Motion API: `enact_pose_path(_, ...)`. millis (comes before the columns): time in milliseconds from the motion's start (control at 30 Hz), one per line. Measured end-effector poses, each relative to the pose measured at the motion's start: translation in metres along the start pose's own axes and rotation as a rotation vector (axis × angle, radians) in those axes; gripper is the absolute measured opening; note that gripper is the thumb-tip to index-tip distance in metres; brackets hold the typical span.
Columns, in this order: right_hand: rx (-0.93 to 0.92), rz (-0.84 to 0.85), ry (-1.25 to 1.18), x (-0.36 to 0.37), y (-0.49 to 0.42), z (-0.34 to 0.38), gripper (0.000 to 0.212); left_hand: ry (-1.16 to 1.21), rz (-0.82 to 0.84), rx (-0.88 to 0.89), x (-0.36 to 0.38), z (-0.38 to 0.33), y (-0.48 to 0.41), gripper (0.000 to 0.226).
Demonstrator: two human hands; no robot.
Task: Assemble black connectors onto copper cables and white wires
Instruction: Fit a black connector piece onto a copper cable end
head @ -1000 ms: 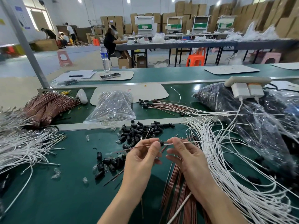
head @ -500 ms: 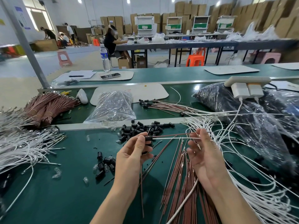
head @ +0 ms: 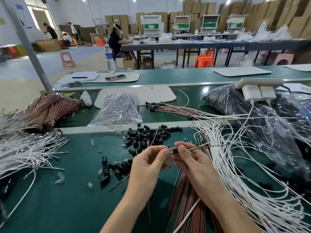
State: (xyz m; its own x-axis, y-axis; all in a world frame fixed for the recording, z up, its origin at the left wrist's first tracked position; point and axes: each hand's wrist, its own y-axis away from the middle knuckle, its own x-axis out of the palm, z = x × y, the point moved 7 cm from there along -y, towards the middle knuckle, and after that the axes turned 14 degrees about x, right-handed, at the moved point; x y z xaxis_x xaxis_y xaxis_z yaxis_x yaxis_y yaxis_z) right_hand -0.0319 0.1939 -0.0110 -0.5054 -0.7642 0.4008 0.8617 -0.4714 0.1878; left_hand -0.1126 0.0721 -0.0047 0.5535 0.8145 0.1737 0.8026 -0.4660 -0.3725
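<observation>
Both hands meet over the green bench. My left hand point(head: 151, 161) and my right hand point(head: 190, 158) pinch one small black connector point(head: 175, 151) between their fingertips. A copper cable and a white wire point(head: 210, 146) run from the connector to the right. A heap of loose black connectors point(head: 148, 137) lies just beyond the hands, and a smaller cluster point(head: 116, 167) lies to the left. Loose copper cables point(head: 190, 207) lie under my right forearm. White wires point(head: 244, 182) spread across the right side.
Bundled copper cables point(head: 50, 110) and white wires point(head: 21, 148) lie at the left. A clear bag point(head: 117, 110) sits behind the connector heap. Finished cables with connectors point(head: 168, 108) lie at the back. Large black-filled bags point(head: 269, 125) and a power strip point(head: 259, 83) fill the right.
The hands have come together. My right hand, open half a second ago, now pinches the black connector with my left. The cable and wire ends have moved from left of centre to between the fingertips.
</observation>
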Motion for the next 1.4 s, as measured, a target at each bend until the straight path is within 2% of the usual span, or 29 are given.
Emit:
enact_pose_path(167,-0.030,-0.017,0.042,0.000,0.000,0.002,0.022,0.010,0.014,0.010,0.003,0.001,0.002,0.017)
enact_pose_path(367,-0.005,-0.054,-0.057,-0.007,-0.003,0.000,0.037,0.094,0.059,-0.025,0.008,0.000,0.002,0.029)
enact_pose_path(433,-0.004,-0.049,-0.062,-0.007,-0.004,0.000,0.031,0.091,0.065,-0.023,0.009,0.001,0.002,0.030)
enact_pose_path(633,-0.001,-0.009,-0.016,-0.004,-0.001,0.002,0.021,0.017,0.086,-0.005,0.008,0.000,0.003,0.021)
enact_pose_path(833,-0.002,0.011,0.045,-0.002,-0.002,0.000,0.035,-0.094,0.106,0.055,0.008,-0.005,0.003,0.017)
enact_pose_path(933,-0.005,0.014,0.059,-0.002,-0.003,-0.002,0.036,-0.172,0.099,0.114,0.008,-0.008,0.004,0.008)
enact_pose_path(1067,-0.015,0.028,0.072,-0.002,-0.002,-0.002,0.034,-0.291,0.109,0.161,0.007,-0.010,0.005,0.011)
enact_pose_path(1233,-0.010,0.090,0.084,0.003,0.001,0.000,0.029,-0.298,0.084,0.129,0.004,-0.008,0.005,0.011)
enact_pose_path(1400,-0.027,0.054,0.057,0.004,0.004,0.003,0.024,-0.225,0.099,0.096,0.005,-0.007,0.003,0.012)
